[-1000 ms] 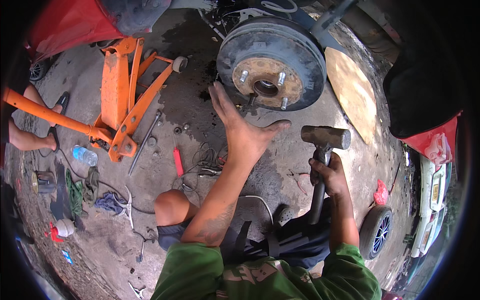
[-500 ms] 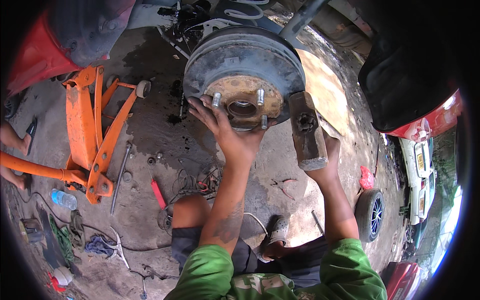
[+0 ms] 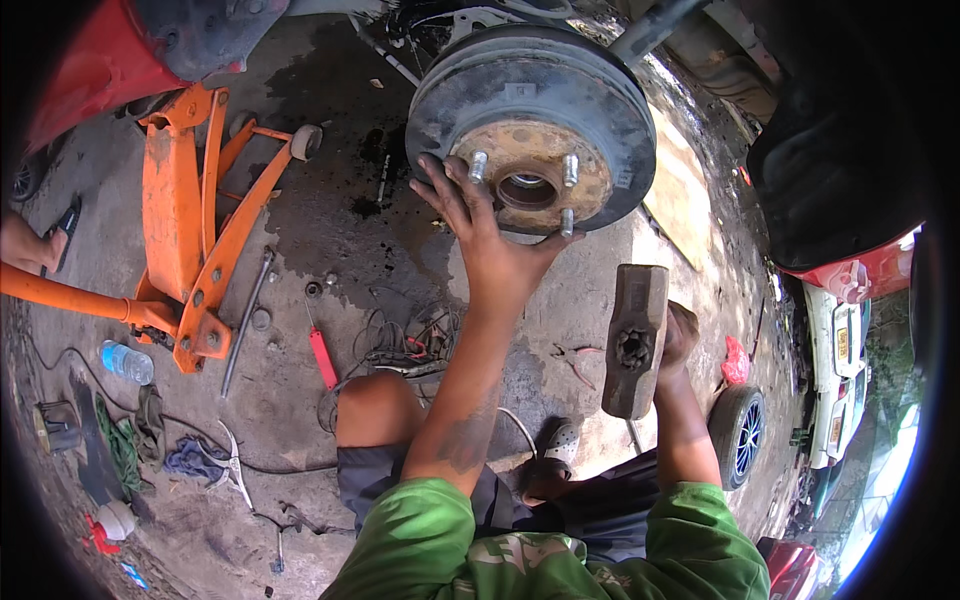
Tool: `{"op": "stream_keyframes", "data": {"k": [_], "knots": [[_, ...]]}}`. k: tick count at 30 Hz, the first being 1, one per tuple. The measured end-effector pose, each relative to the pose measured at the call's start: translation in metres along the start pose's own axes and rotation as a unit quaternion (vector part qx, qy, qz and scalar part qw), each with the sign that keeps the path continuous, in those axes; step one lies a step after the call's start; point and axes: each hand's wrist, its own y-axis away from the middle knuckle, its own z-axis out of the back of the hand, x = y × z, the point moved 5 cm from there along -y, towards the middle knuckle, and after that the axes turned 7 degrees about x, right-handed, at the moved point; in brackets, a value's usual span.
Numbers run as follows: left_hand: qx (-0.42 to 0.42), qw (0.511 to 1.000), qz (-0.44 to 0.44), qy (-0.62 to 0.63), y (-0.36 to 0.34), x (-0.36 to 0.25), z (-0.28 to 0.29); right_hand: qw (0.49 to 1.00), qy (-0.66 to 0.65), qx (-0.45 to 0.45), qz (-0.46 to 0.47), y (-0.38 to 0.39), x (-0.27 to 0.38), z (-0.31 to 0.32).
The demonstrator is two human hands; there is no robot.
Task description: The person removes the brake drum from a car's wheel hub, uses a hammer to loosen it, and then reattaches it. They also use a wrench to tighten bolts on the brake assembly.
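Note:
A grey brake drum [image 3: 530, 95] with a rusty hub face [image 3: 590, 170] and several wheel studs is mounted in front of me, at the top of the view. My left hand [image 3: 490, 235] lies against the lower part of that face, fingers spread and thumb stretched toward the bottom stud. Closed around a hammer's handle, my right hand [image 3: 680, 338] is down to the right. The heavy, worn steel hammer [image 3: 636, 340] has its block-shaped head standing upright, apart from the drum. Most of its handle is hidden behind the head and fingers.
An orange floor jack [image 3: 172, 220] stands at left, beside a long metal bar [image 3: 247, 322]. Red-handled screwdriver [image 3: 322, 358], pliers [image 3: 583, 365] and tangled wires [image 3: 400, 355] lie on the concrete. A loose wheel [image 3: 738, 435] is at right. Another person's foot [image 3: 50, 245] shows far left.
The hammer has gone from beside the drum's lower right edge to lower down and farther out, its head turned more upright. My left hand stays on the drum; the whole view has shifted slightly.

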Motion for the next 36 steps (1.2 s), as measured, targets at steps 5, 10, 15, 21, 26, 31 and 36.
{"op": "stream_keyframes", "data": {"k": [5,10,15,21,26,31,36], "knots": [[0.016,0.999,-0.021,0.021,0.001,0.016,0.011,0.991,-0.037,0.116,-0.057,0.009,-0.016,-0.045],[0.002,0.998,-0.054,0.019,0.004,0.026,0.005,0.97,-0.045,0.13,-0.201,0.009,-0.026,-0.051],[0.002,0.998,-0.068,0.012,0.007,0.028,0.001,0.962,-0.088,0.159,-0.204,0.005,-0.032,-0.037],[0.012,0.999,-0.037,0.01,0.009,0.03,0.002,0.993,-0.03,0.073,-0.083,-0.007,-0.01,-0.027],[-0.031,0.994,-0.063,0.087,-0.002,0.029,0.021,0.967,-0.028,0.176,-0.181,-0.011,-0.008,-0.049],[-0.175,0.85,0.249,0.43,-0.038,0.08,0.0,0.97,-0.022,0.173,-0.172,-0.005,-0.001,-0.052],[-0.163,0.9,0.192,0.356,-0.042,0.089,-0.005,0.962,-0.026,0.209,-0.175,0.004,0.008,-0.067]]}}
